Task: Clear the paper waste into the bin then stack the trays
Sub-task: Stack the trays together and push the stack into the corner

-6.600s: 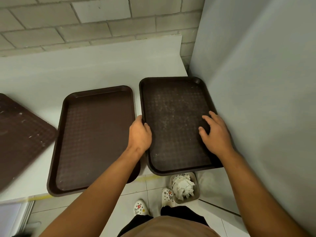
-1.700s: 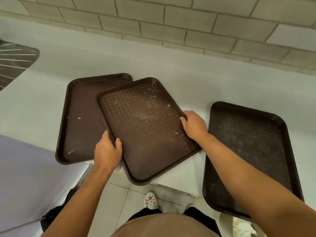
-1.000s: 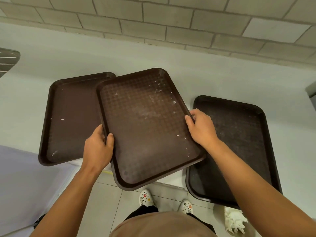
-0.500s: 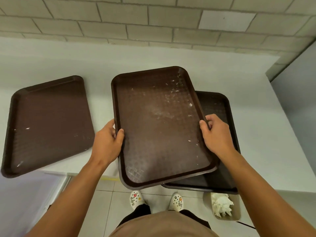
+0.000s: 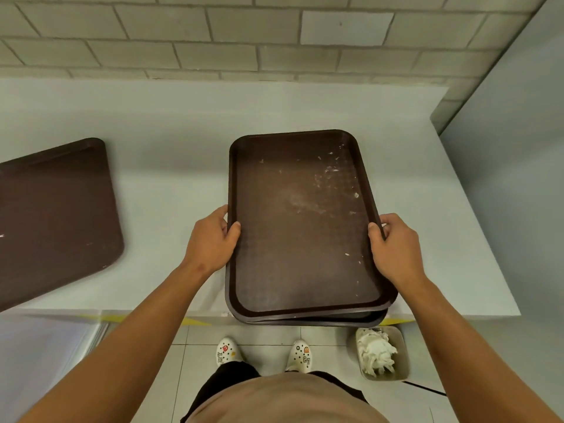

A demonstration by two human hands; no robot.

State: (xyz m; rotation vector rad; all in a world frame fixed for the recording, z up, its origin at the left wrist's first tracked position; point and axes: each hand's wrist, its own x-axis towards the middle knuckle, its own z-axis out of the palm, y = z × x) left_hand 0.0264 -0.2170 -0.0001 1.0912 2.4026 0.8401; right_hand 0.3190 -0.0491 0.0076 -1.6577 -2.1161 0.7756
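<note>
A dark brown tray, flecked with white crumbs, lies on top of a second brown tray, of which only the near edge shows. My left hand grips the top tray's left rim. My right hand grips its right rim. A third brown tray lies apart on the counter at the far left. On the floor at the lower right, a small beige bin holds crumpled white paper.
The pale grey counter runs along a brick wall. A grey panel closes off the right side. The stacked trays overhang the counter's front edge. My shoes stand on the tiled floor below.
I have carried the crumb-flecked tray to the right and lowered it squarely onto the right-hand tray. Both hands keep their hold on its rims.
</note>
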